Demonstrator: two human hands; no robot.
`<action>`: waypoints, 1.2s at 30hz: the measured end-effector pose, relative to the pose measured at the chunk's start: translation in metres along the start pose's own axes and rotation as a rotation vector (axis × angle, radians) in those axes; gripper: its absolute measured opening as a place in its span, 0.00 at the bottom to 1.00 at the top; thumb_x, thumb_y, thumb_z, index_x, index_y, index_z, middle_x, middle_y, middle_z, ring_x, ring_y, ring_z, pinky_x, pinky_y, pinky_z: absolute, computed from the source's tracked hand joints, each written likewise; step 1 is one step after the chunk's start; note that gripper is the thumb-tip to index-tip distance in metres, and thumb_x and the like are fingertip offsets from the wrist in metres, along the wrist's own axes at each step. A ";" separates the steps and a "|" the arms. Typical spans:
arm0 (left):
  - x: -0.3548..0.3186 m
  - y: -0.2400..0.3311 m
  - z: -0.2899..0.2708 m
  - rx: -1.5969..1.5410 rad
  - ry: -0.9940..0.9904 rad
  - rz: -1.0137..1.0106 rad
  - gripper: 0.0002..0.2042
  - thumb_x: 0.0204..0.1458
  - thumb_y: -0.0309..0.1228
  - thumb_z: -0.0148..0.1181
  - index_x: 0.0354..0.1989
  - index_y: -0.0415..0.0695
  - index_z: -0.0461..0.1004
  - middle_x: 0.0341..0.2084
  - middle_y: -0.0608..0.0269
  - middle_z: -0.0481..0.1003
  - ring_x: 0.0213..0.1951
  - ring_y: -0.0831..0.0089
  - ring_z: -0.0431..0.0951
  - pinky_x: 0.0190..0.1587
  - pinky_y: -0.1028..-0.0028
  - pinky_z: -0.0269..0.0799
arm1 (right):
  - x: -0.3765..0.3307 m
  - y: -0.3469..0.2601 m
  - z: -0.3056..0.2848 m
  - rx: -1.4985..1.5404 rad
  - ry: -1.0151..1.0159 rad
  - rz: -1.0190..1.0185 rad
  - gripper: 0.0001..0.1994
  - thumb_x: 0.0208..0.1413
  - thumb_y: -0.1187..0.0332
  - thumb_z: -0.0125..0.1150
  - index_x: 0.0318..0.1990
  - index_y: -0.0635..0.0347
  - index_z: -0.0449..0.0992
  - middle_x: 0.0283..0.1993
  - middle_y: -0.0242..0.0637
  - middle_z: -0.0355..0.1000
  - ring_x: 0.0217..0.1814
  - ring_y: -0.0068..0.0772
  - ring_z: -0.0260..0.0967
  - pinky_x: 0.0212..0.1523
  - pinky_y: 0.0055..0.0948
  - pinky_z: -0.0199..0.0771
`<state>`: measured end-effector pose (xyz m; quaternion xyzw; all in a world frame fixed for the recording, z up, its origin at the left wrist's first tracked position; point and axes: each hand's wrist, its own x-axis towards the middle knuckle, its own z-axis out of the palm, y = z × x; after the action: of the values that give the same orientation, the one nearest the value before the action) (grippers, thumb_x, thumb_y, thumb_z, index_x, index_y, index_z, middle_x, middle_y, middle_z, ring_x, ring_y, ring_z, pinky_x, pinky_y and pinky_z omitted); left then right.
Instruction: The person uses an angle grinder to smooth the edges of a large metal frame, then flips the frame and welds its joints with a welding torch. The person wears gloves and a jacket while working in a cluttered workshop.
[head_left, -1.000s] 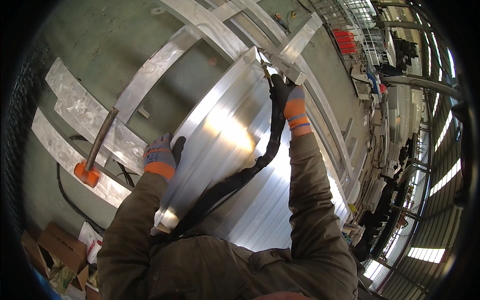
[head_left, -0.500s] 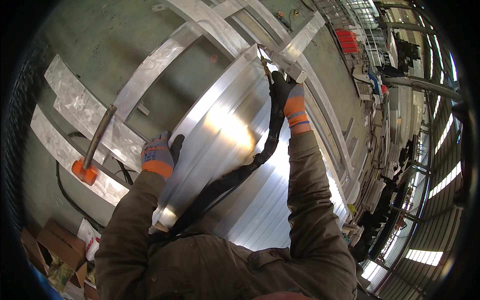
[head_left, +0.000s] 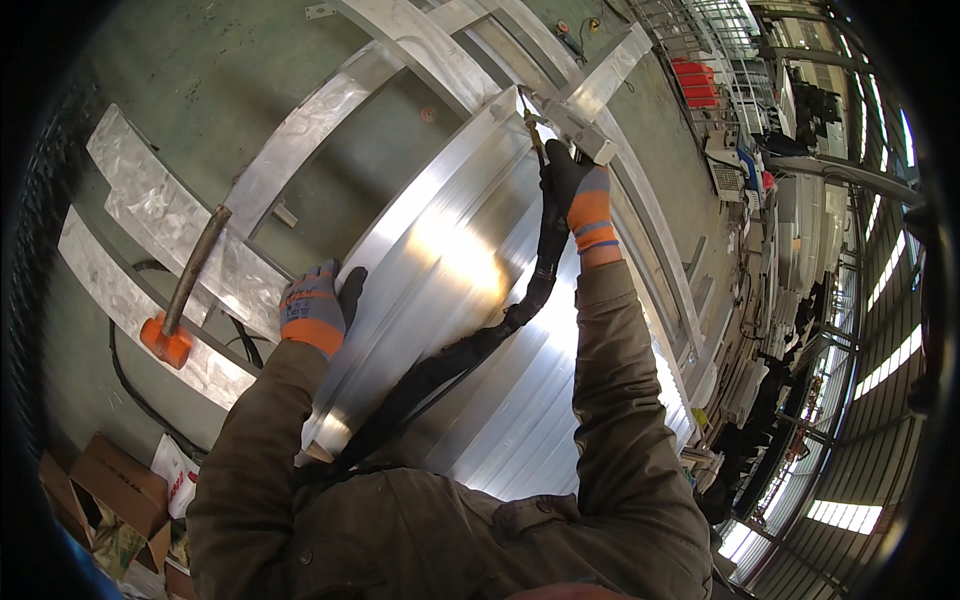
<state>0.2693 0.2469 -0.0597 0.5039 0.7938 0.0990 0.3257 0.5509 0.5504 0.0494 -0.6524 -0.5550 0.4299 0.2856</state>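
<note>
A: Left hand [head_left: 318,305]?
B: Gloved, grey and orange. It is laid flat on the near left edge of the ribbed aluminium panel [head_left: 480,330]; fingers spread, nothing gripped.

A: Right hand [head_left: 580,195]?
B: Also gloved. Fingers are closed around the welding torch [head_left: 537,150], whose tip is set at the far corner of the panel, touching the frame bracket [head_left: 585,135]. The black hose [head_left: 450,360] is run from the torch back across the panel toward the person's chest.

A: Anything else?
B: An orange-headed mallet [head_left: 178,315] is seen left of the left hand, resting on a metal strip [head_left: 150,215]. Cardboard boxes [head_left: 105,490] are seen on the floor at near left.
</note>
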 end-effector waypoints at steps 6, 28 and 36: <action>0.000 0.000 -0.001 0.027 -0.014 -0.004 0.33 0.74 0.61 0.48 0.60 0.40 0.81 0.54 0.44 0.84 0.57 0.45 0.84 0.65 0.52 0.75 | 0.000 0.001 -0.001 0.013 -0.019 -0.013 0.17 0.64 0.59 0.73 0.47 0.64 0.79 0.26 0.37 0.77 0.23 0.31 0.75 0.24 0.35 0.76; 0.000 -0.001 0.000 -0.008 -0.003 0.000 0.32 0.73 0.61 0.49 0.60 0.41 0.81 0.54 0.46 0.84 0.57 0.45 0.83 0.65 0.52 0.74 | -0.003 0.005 0.001 0.015 0.006 -0.008 0.16 0.64 0.60 0.73 0.48 0.64 0.79 0.28 0.36 0.77 0.25 0.30 0.76 0.25 0.34 0.77; 0.000 -0.001 0.001 0.001 0.022 0.010 0.32 0.74 0.61 0.49 0.59 0.40 0.81 0.54 0.46 0.84 0.57 0.45 0.83 0.65 0.52 0.75 | -0.003 0.006 -0.001 0.014 -0.011 -0.003 0.17 0.65 0.62 0.73 0.51 0.65 0.78 0.29 0.36 0.77 0.25 0.30 0.75 0.25 0.34 0.77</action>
<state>0.2695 0.2460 -0.0612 0.5067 0.7949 0.1058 0.3164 0.5548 0.5467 0.0456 -0.6473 -0.5546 0.4366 0.2877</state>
